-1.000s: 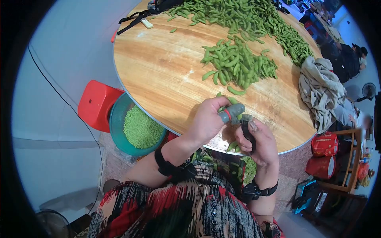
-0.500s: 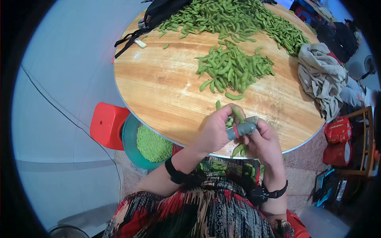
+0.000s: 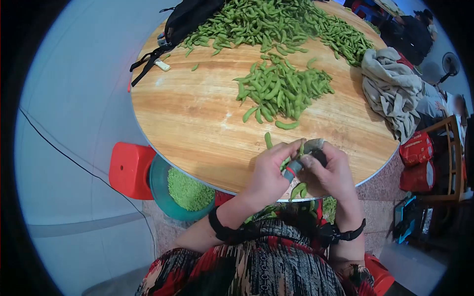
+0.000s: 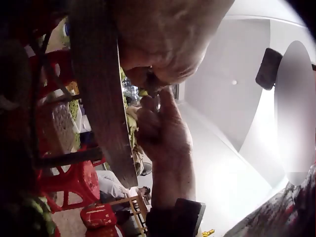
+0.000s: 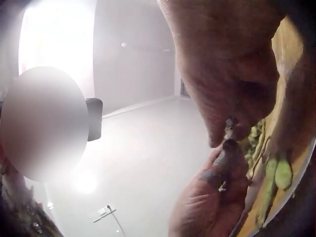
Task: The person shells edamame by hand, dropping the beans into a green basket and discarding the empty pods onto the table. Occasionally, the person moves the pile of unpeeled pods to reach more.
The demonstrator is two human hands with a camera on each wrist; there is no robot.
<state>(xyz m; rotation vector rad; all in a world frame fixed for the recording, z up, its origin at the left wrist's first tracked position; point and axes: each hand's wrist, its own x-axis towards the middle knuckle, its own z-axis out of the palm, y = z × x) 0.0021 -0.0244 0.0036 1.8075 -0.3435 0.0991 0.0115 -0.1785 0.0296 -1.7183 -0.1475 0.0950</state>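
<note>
Near the front edge of the round wooden table [image 3: 187, 113], both hands meet. The left hand [image 3: 272, 173], with a grey cover and red band on its thumb, pinches a green pod [image 3: 301, 148]; another pod [image 3: 268, 140] sticks up by its fingers. Curled fingers of the right hand [image 3: 335, 172] hold a dark tool [image 3: 318, 154] against the left thumb. Several pods [image 3: 298, 190] lie below the hands at the edge. In the right wrist view, two pods [image 5: 283, 173] lie beside the hands. Beyond them is a small pod pile [image 3: 284, 91].
A large pod heap [image 3: 266, 24] covers the far side, with a black bag [image 3: 190, 19] at its left. A grey cloth [image 3: 390, 89] lies at the right edge. Left below the table are a red stool [image 3: 129, 170] and a green basin [image 3: 160, 192] of shelled beans.
The hands stay close together at the table edge; the right hand's dark tool shows again above its thumb, against the left thumb. The head view has shifted.
</note>
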